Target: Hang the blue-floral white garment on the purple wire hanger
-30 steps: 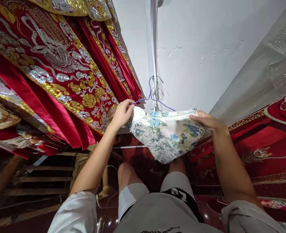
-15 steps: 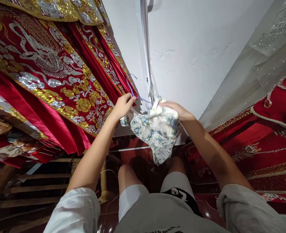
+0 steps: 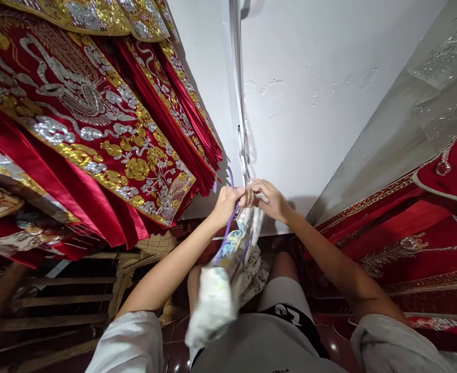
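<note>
My left hand (image 3: 232,203) is closed round the gathered top of a white cloth (image 3: 215,300) patterned in blue and yellow flowers. A purple cord (image 3: 227,230) runs over the left hand, with a loop above it and a strand hanging along the cloth. Close against it, my right hand (image 3: 271,199) has bent fingers pinching the upper part of the cloth. The fabric hangs below both hands, its lower end blurred by motion over my lap. Whether it is a garment or a bag I cannot tell.
Red panels (image 3: 96,109) with gold and silver embroidery hang at the left. A white wall (image 3: 301,93) with a metal strip (image 3: 236,67) stands ahead. Red beaded fabric (image 3: 418,223) lies to the right. A bamboo chair (image 3: 76,303) is at lower left.
My hands have come together in the middle, the left moving right and down. The cloth, bunched in my right hand before, now hangs down below both hands towards my lap.
</note>
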The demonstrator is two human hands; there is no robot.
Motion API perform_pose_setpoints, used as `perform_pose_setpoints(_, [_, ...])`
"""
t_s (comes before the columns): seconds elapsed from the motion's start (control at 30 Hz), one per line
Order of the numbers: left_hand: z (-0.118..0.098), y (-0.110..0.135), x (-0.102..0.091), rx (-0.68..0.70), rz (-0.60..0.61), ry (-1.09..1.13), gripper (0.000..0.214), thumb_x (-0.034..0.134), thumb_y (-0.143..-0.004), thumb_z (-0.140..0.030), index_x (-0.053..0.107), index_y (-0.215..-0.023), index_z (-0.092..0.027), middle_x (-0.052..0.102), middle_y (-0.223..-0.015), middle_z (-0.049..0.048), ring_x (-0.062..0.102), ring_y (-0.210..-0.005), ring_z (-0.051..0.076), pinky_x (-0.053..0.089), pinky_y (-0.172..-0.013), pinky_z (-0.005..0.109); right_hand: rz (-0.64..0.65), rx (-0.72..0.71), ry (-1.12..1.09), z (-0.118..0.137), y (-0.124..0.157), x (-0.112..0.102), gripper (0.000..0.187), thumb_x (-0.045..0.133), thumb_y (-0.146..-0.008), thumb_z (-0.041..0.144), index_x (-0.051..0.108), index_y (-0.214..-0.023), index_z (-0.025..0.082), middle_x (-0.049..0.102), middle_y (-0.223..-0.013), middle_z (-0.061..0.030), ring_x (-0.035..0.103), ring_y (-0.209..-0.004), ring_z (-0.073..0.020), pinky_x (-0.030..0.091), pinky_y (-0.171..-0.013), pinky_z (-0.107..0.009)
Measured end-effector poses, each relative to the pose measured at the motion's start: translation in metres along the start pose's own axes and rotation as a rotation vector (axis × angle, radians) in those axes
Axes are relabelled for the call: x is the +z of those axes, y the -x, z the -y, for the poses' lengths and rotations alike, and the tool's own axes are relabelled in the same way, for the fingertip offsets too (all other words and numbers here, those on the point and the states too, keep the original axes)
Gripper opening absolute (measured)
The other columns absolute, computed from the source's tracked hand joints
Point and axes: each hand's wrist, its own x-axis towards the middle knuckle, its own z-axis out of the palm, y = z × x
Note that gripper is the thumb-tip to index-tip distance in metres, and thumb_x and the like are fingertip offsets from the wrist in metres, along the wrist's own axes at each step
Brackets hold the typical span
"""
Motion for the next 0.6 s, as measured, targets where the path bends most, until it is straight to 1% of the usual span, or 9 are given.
perform_pose_setpoints(0.07, [-0.012, -0.011, 0.002, -0.019, 0.016, 0.019, 0.07, 0.044, -0.091, -0.077, 0.038, -0.048, -0.022, 0.048, -0.053, 0.0033, 0.061, -0.067, 0.022, 0.055, -0.079, 0.043, -0.118, 0.066, 0.08, -0.002, 0.008, -0.014, 0.029, 0.051, -0.097, 0.044, 0.07, -0.096, 0.022, 0.072, -0.093, -0.0097, 0.068, -0.094, -0.0276, 0.052, -0.091, -0.042])
perform_pose_setpoints(0.13, [-0.03, -0.018, -0.009, -0.077, 0.089, -0.035, 0.063, 0.049, -0.09, -0.077, 0.059, -0.063, -0.021, 0.065, -0.07, 0.0078, 0.07, -0.086, 0.026, 0.057, -0.088, 0.046, -0.226, 0.172, 0.155, -0.004, 0.016, -0.035, 0.032, 0.05, -0.096, 0.047, 0.068, -0.085, 0.023, 0.071, -0.082, -0.0077, 0.065, -0.077, -0.0239, 0.051, -0.079, -0.037])
perform_pose_setpoints(0.17, [-0.038, -0.021, -0.019, -0.121, 0.129, -0.056, 0.06, 0.051, -0.089, -0.077, 0.068, -0.078, -0.021, 0.07, -0.082, 0.0101, 0.071, -0.096, 0.029, 0.057, -0.091, 0.047, -0.277, 0.227, 0.182, -0.006, 0.019, -0.046, 0.032, 0.051, -0.095, 0.048, 0.068, -0.083, 0.023, 0.071, -0.081, -0.007, 0.064, -0.075, -0.0231, 0.05, -0.076, -0.035])
perform_pose_setpoints(0.23, [-0.048, -0.021, -0.043, -0.235, 0.163, -0.041, 0.066, 0.044, -0.091, -0.079, 0.073, -0.105, -0.021, 0.074, -0.099, 0.0145, 0.071, -0.108, 0.033, 0.058, -0.092, 0.051, -0.366, 0.324, 0.207, -0.011, 0.019, -0.069, 0.032, 0.053, -0.093, 0.049, 0.068, -0.083, 0.023, 0.069, -0.079, -0.0049, 0.062, -0.076, -0.0227, 0.048, -0.074, -0.033])
perform_pose_setpoints(0.3, [-0.045, -0.016, -0.069, -0.323, 0.088, 0.0, 0.074, 0.034, -0.094, -0.079, 0.071, -0.119, -0.02, 0.075, -0.106, 0.0178, 0.071, -0.113, 0.036, 0.058, -0.09, 0.056, -0.413, 0.396, 0.205, -0.018, 0.012, -0.087, 0.032, 0.055, -0.092, 0.05, 0.069, -0.082, 0.022, 0.066, -0.074, -0.0026, 0.061, -0.077, -0.0223, 0.046, -0.073, -0.031])
perform_pose_setpoints(0.4, [-0.015, -0.002, -0.1, -0.32, -0.198, 0.01, 0.072, 0.034, -0.097, -0.074, 0.067, -0.125, -0.018, 0.075, -0.11, 0.0185, 0.068, -0.12, 0.037, 0.057, -0.096, 0.06, -0.424, 0.433, 0.202, -0.026, -0.01, -0.1, 0.034, 0.057, -0.091, 0.051, 0.069, -0.08, 0.021, 0.064, -0.071, -0.002, 0.06, -0.079, -0.022, 0.044, -0.073, -0.03])
perform_pose_setpoints(0.47, [0.015, 0.01, -0.112, -0.314, -0.382, 0.012, 0.063, 0.045, -0.096, -0.069, 0.067, -0.123, -0.016, 0.076, -0.109, 0.0172, 0.068, -0.12, 0.035, 0.057, -0.1, 0.057, -0.38, 0.432, 0.188, -0.027, -0.025, -0.099, 0.035, 0.058, -0.09, 0.051, 0.069, -0.079, 0.02, 0.065, -0.072, -0.0026, 0.059, -0.077, -0.0216, 0.043, -0.073, -0.031])
perform_pose_setpoints(0.53, [0.042, 0.023, -0.115, -0.333, -0.518, 0.01, 0.055, 0.062, -0.089, -0.062, 0.068, -0.119, -0.016, 0.076, -0.111, 0.0156, 0.069, -0.119, 0.034, 0.056, -0.104, 0.053, -0.313, 0.415, 0.143, -0.024, -0.034, -0.094, 0.035, 0.057, -0.091, 0.051, 0.069, -0.079, 0.02, 0.066, -0.073, -0.0031, 0.058, -0.076, -0.0212, 0.042, -0.073, -0.031])
perform_pose_setpoints(0.6, [0.065, 0.036, -0.109, -0.317, -0.622, -0.009, 0.056, 0.075, -0.08, -0.057, 0.068, -0.116, -0.016, 0.075, -0.117, 0.0143, 0.069, -0.119, 0.033, 0.054, -0.107, 0.05, -0.286, 0.399, 0.092, -0.019, -0.034, -0.087, 0.036, 0.057, -0.091, 0.051, 0.068, -0.078, 0.02, 0.067, -0.076, -0.0037, 0.059, -0.077, -0.0214, 0.042, -0.073, -0.031])
